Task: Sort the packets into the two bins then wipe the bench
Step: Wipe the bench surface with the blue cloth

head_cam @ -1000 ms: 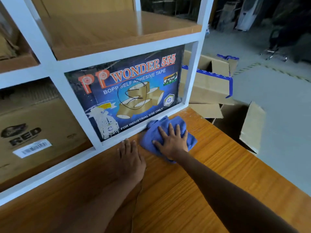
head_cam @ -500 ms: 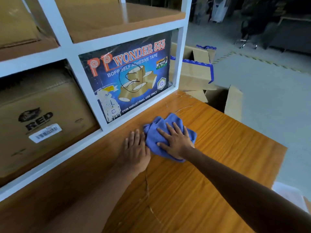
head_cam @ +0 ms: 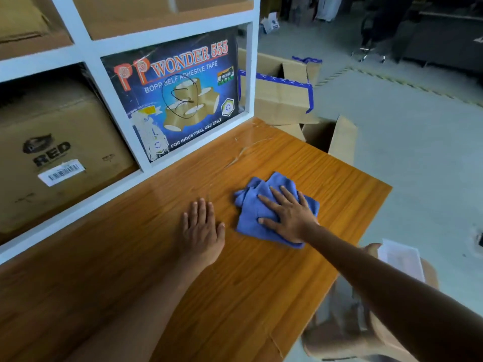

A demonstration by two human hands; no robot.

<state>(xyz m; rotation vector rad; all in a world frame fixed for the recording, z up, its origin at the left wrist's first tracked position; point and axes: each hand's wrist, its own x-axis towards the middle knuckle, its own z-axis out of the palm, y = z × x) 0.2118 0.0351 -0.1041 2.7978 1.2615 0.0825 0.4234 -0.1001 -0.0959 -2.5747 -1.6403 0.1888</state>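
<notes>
A wide orange-brown wood-grain table [head_cam: 261, 296] is filling the near part of the scene, its right edge running along a grey floor [head_cam: 405, 165]. A white-framed shelf unit with wooden boards [head_cam: 117, 105] is standing along the table's far left side. In its lower left bay a big brown cardboard carton printed "RED" [head_cam: 65, 152] is sitting, and in the bay to the right a dark blue panel printed "WONDER 555" with pictures of tape rolls [head_cam: 177, 95] is facing outward. Beyond the table's far right corner an open brown cardboard box edged with blue tape [head_cam: 282, 100] is resting on the floor.

A crumpled blue cloth [head_cam: 251, 215] is lying on the table, toward its right side and apart from the shelf. The right hand [head_cam: 290, 218] is pressing down on the cloth with flat, spread fingers, not curling round it. The left hand [head_cam: 202, 228] is lying palm down on bare wood just left of the cloth, fingers straight and together, grasping nothing.
</notes>
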